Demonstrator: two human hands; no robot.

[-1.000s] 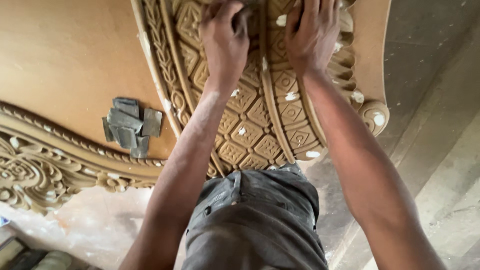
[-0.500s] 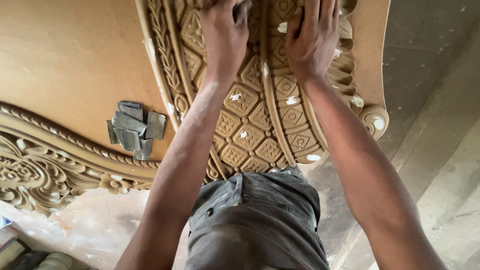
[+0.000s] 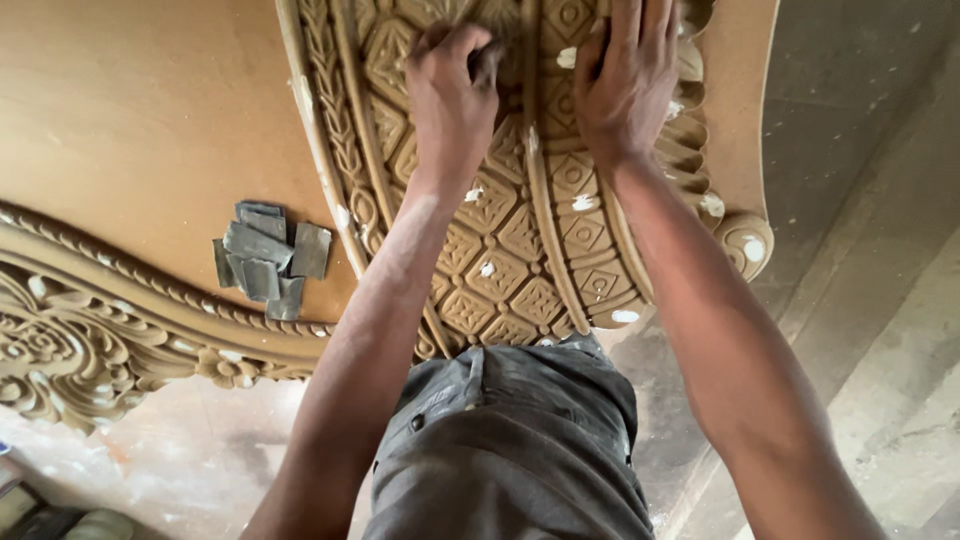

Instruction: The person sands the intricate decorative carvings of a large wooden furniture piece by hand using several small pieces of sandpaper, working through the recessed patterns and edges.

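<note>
On the carved wooden panel the left hand is clenched around something too hidden to name, pressing into a diamond relief, while the right hand lies flat, fingers spread, just beside it — likely mid-sanding — grey sandpaper scraps left of the carving

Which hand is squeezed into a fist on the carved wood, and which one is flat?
The left hand is curled into a fist on the diamond-patterned carved panel. The right hand lies flat, fingers stretched out.
</note>
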